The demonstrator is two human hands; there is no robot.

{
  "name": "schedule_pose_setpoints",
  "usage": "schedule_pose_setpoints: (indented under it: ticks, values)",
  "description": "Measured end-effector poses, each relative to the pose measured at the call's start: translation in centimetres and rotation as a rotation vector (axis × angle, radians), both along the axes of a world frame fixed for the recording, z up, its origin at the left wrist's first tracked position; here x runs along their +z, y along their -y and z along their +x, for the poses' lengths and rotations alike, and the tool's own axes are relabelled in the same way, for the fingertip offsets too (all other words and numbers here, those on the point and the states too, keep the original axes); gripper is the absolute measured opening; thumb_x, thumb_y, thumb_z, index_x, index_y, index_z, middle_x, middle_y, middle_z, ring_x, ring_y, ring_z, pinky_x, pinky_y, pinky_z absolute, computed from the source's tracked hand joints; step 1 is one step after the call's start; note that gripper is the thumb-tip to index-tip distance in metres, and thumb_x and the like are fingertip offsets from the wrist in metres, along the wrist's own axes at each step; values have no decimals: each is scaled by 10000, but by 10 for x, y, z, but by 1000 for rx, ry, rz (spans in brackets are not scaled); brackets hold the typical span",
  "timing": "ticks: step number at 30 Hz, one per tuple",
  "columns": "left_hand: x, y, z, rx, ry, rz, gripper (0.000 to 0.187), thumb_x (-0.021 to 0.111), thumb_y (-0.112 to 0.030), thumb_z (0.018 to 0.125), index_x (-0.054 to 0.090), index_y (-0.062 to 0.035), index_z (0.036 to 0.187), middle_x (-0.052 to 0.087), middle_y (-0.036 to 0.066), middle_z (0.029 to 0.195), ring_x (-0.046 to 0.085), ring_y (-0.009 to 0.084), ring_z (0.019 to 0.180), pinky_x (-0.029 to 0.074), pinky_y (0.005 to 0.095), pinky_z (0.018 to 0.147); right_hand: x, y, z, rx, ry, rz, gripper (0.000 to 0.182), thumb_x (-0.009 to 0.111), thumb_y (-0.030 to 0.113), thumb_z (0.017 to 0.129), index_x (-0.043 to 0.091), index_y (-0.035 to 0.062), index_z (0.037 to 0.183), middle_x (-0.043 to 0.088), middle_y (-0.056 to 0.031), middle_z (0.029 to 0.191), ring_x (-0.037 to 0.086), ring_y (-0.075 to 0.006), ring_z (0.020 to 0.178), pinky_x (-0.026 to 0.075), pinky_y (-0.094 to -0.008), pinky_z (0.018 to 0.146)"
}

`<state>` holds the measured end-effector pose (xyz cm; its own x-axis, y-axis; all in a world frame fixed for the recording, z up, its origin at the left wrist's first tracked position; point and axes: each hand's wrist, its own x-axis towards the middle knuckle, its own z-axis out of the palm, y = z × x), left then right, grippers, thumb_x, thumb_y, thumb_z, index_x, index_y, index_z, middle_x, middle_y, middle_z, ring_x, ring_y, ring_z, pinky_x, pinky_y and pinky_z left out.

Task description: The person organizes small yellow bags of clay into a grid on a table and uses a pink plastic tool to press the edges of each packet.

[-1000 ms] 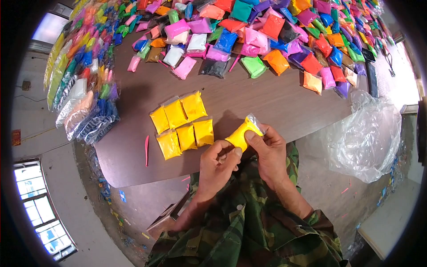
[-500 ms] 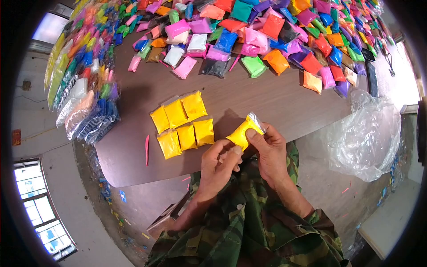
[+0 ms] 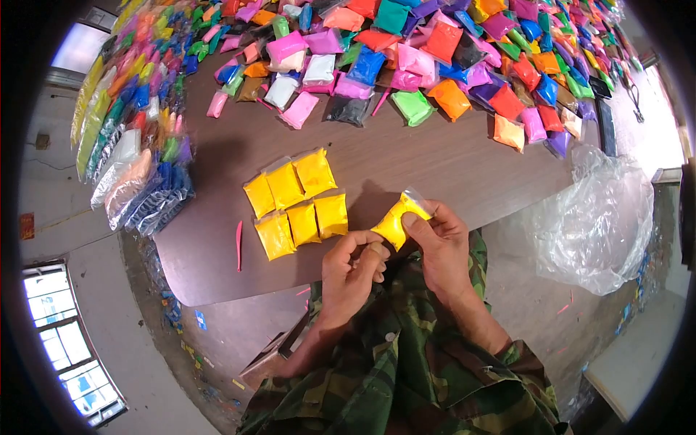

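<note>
My right hand (image 3: 442,243) is closed on a small clear packet of yellow modelling clay (image 3: 392,223), thumb pressed on its front. The packet is tilted and bent, its clear plastic end up at the right. My left hand (image 3: 351,275) has curled fingers and meets the packet's lower left corner with the forefinger and thumb side; the exact pinch is partly hidden. Left of my hands, several more yellow clay packets (image 3: 287,186) lie flat on the brown table (image 3: 464,170) in two rows.
A pink plastic stick tool (image 3: 239,246) lies left of the yellow packets. Many coloured packets (image 3: 413,107) are heaped along the far side. Bagged strips of packets (image 3: 130,163) hang at the table's left. A large clear plastic bag (image 3: 594,225) sits at the right edge.
My left thumb has drawn back from the packet's front and the left fingers have curled in lower. The packet is more bent, its clear end shifted slightly down. The laid-out packets stay put.
</note>
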<state>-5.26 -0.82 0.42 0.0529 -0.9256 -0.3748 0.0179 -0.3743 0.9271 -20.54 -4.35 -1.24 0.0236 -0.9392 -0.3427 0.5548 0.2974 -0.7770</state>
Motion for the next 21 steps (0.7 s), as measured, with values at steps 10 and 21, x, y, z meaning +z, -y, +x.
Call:
schedule_pose_setpoints:
  ticks: [10,21]
  values:
    - [8,0,-1,35,5,-72,200,557,-163,1057,649,14,1042,682,56,873,599,78,698,509,228,604,3,2,-3,18,37,70,177,698,125,985,675,-10,1098,712,-34,975,647,-81,825,527,-236,740]
    - [10,-1,-10,-62,95,-188,123,599,-89,1021,645,18,1061,685,63,890,614,79,712,519,228,613,1,2,-3,20,45,100,193,677,161,1002,659,-7,1096,708,-35,943,653,-76,770,529,-228,646]
